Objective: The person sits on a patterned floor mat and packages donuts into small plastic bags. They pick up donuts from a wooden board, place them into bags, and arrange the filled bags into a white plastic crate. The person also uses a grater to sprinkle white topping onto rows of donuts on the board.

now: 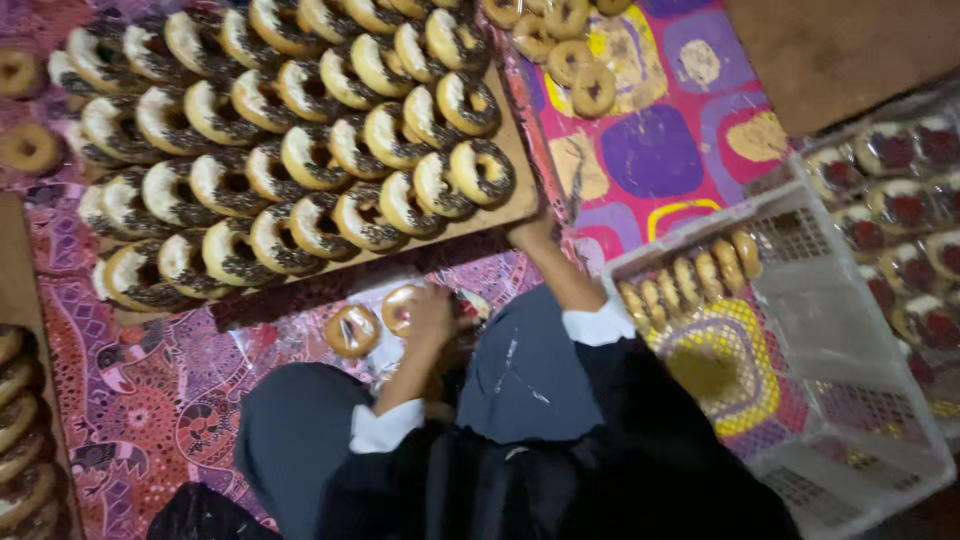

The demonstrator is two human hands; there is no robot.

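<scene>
White-iced, dark-sprinkled doughnuts (300,160); magenta paisley cloth (150,390); pink mat (690,110), purple-and-yellow blobs; white crate (850,350)

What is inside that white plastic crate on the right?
The white crate holds one short row of plain ring doughnuts standing on edge along its far wall. The patterned cloth shows through its mesh bottom. Its nearest corner is hidden by the dark sleeve.

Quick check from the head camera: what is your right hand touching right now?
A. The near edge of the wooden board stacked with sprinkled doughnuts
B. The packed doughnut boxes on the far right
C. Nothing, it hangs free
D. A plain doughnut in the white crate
A: the right hand grips the near edge of the wooden board of sprinkled doughnuts, while the left hand is at a glazed doughnut on the mat.
</scene>
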